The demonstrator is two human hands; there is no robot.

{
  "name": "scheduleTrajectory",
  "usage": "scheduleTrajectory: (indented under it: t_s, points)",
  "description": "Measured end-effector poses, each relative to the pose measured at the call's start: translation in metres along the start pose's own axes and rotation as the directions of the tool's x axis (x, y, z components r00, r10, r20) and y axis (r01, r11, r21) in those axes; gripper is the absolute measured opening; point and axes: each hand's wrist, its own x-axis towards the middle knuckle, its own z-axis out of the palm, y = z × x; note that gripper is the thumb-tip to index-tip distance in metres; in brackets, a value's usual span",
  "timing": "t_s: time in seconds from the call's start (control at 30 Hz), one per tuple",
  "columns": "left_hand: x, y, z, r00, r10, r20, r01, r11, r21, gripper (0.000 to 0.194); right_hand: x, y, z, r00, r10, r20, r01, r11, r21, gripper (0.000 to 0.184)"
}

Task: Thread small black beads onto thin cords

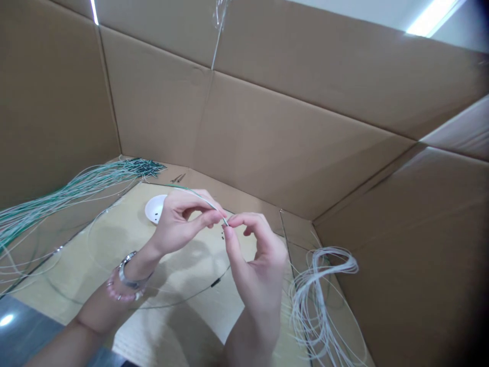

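Observation:
Thumb and forefinger of my left hand (187, 219) pinch a thin green and white wire (204, 198) close to its end. Fingertips of my right hand (257, 250) close on the tip of the same wire, touching or nearly touching the left fingers. Whatever small part may sit at the tip is hidden by the fingers. Below the hands, a thin cable with a black sleeve (216, 282) on it curves over the board. Several tiny black pieces (222, 235) lie on the board just behind the fingers.
A white dish (153, 208) holding small black pieces stands left of my left hand. Bundled green and white wires (76, 186) stretch along the left side; coiled white wires (321, 285) lie at right. Small metal tools (178, 178) rest behind. Cardboard walls (267, 132) enclose the board.

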Motion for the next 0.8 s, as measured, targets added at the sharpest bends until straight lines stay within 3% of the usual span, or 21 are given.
scheduleTrajectory:
  t_s: [0.13, 0.23, 0.3, 0.37, 0.43, 0.53, 0.6, 0.67, 0.8]
  points:
    - [0.004, -0.005, -0.015, 0.969, 0.036, -0.246, -0.007, 0.993, 0.119, 0.011, 0.001, 0.009, -0.006, 0.981, 0.074, 0.181, -0.065, 0.996, -0.053, 0.011]
    - [0.007, -0.01, -0.026, 0.932, 0.041, -0.361, 0.017, 0.988, 0.156, 0.013, -0.004, 0.019, -0.013, 0.898, 0.175, 0.404, -0.114, 0.979, -0.17, 0.01]
    - [0.009, -0.013, -0.028, 0.935, 0.005, -0.354, 0.057, 0.985, 0.165, 0.014, -0.008, 0.027, -0.018, 0.811, 0.236, 0.535, -0.11, 0.96, -0.257, 0.01]
    - [0.009, -0.018, -0.023, 0.968, -0.08, -0.239, 0.122, 0.978, 0.169, 0.016, -0.01, 0.035, -0.023, 0.773, 0.229, 0.592, -0.079, 0.96, -0.269, 0.013]
    - [0.008, -0.024, -0.013, 0.98, -0.197, -0.015, 0.196, 0.96, 0.201, 0.018, -0.009, 0.041, -0.028, 0.817, 0.162, 0.553, -0.054, 0.977, -0.207, 0.028]
    - [0.004, -0.034, 0.009, 0.92, -0.313, 0.235, 0.25, 0.932, 0.26, 0.021, 0.0, 0.047, -0.03, 0.924, 0.147, 0.353, -0.105, 0.985, -0.137, 0.032]
    - [0.0, -0.039, 0.021, 0.902, -0.338, 0.268, 0.266, 0.925, 0.271, 0.024, 0.006, 0.05, -0.028, 0.966, 0.19, 0.175, -0.17, 0.978, -0.123, 0.028]
    - [-0.004, -0.044, 0.031, 0.886, -0.363, 0.288, 0.29, 0.919, 0.267, 0.025, 0.01, 0.053, -0.025, 0.976, 0.204, 0.077, -0.197, 0.977, -0.083, 0.025]
    - [-0.012, -0.05, 0.039, 0.856, -0.397, 0.332, 0.337, 0.914, 0.224, 0.021, 0.013, 0.059, -0.019, 0.972, 0.192, 0.133, -0.198, 0.979, 0.036, 0.014]
